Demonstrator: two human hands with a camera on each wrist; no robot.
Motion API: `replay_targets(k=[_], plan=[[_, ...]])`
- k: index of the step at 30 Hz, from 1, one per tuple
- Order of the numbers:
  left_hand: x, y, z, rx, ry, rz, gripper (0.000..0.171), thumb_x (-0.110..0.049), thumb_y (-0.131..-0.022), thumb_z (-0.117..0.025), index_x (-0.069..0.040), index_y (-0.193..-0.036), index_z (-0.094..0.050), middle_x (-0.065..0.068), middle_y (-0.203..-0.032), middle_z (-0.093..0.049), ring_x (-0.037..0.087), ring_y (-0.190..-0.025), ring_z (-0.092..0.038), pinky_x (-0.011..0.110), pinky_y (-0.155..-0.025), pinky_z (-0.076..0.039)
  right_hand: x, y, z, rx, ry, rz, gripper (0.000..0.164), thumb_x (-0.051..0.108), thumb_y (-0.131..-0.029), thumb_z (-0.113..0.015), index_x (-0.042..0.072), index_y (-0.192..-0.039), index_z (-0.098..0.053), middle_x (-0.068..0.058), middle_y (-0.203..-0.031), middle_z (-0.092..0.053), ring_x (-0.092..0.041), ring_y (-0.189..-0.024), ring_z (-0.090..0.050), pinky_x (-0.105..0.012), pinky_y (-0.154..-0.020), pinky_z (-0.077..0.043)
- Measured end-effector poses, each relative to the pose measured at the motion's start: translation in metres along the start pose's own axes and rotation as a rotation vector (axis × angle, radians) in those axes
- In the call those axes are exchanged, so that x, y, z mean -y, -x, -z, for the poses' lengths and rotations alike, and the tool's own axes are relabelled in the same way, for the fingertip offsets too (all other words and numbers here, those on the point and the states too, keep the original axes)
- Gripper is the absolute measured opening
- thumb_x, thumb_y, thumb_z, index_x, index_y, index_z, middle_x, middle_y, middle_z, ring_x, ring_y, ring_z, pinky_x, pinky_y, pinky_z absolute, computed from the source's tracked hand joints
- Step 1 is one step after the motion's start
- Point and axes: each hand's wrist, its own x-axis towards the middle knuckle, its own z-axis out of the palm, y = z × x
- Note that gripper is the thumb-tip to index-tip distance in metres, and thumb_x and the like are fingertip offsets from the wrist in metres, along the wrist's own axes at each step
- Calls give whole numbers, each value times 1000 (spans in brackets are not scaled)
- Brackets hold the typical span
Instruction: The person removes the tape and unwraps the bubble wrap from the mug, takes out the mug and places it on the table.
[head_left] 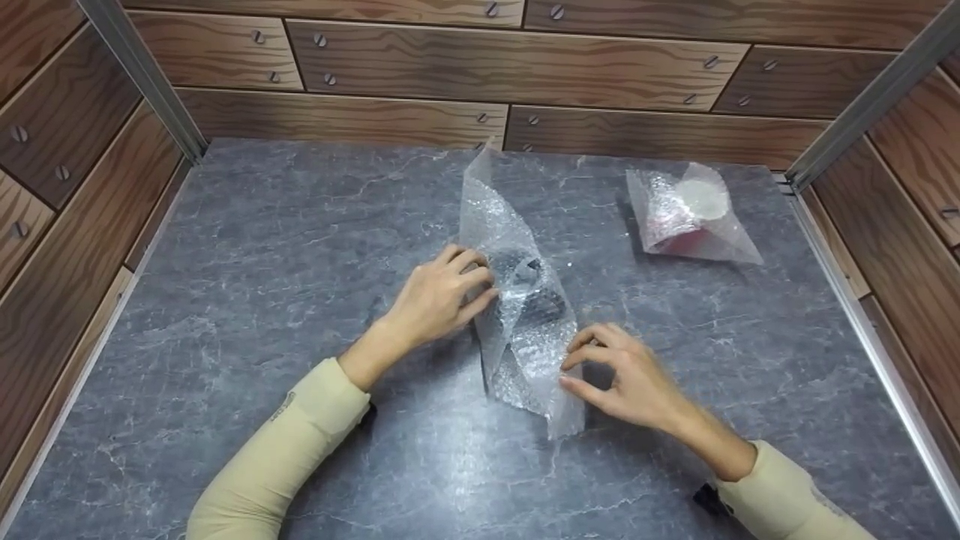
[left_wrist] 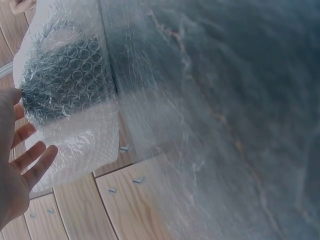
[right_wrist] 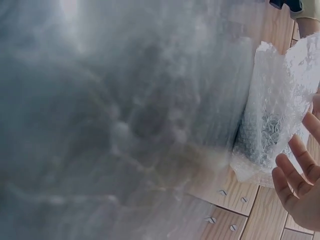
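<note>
A sheet of bubble wrap [head_left: 525,315] stands folded in the middle of the table, wrapped loosely round a dark object [left_wrist: 67,75]. Bubbles blur that object, so its kind cannot be told. Against the wrap's left side rests my left hand [head_left: 442,292], its fingers loosely bent and touching the plastic. On the other side, my right hand [head_left: 622,375] pinches the lower right edge of the wrap between thumb and forefinger. The right wrist view shows the other fingers [right_wrist: 295,172] of that hand spread apart beside the bubble wrap [right_wrist: 270,110].
At the back right lies another bubble-wrap bundle [head_left: 701,214], with a pale round top and something reddish inside. The grey marbled table [head_left: 300,225] is bordered by wood-patterned walls [head_left: 480,64] and metal posts [head_left: 862,112].
</note>
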Motion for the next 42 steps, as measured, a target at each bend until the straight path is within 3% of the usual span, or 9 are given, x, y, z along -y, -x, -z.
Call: replay_targets(k=[17,27,36,42], plan=[[-1,0,0,-4,0,4,21,-38,-103,-67,-18,-103,-74,2,-117,-73,21,-108,-67,34,-71,-66,-1,1,-7,144,170,83,26,38,-81,-88,24,-102,-80,1,-117,-72,-18,-112,-63,-47,-96,-59],[1,0,0,-9,12,5,21,-37,-103,-67,-17,-104,-74,2,-116,-73,22,-107,-67,33,-70,-65,0,-4,-7,241,219,81,30,44,-86,-84,26,-109,-80,0,-123,-71,-20,-115,-61,-48,-100,-57],[1,0,1,-4,1,3,21,-37,-102,-68,-16,-104,-75,3,-116,-73,22,-107,-67,32,-69,-65,0,-8,0,206,214,120,25,41,-86,-84,25,-105,-81,3,-116,-72,-15,-106,-61,-40,-90,-57],[1,0,1,-2,-14,9,21,-37,-103,-67,-17,-104,-74,2,-115,-73,21,-107,-67,33,-69,-66,-4,-13,6,85,192,187,22,35,-84,-86,21,-101,-81,3,-107,-74,-14,-97,-63,-38,-84,-57]])
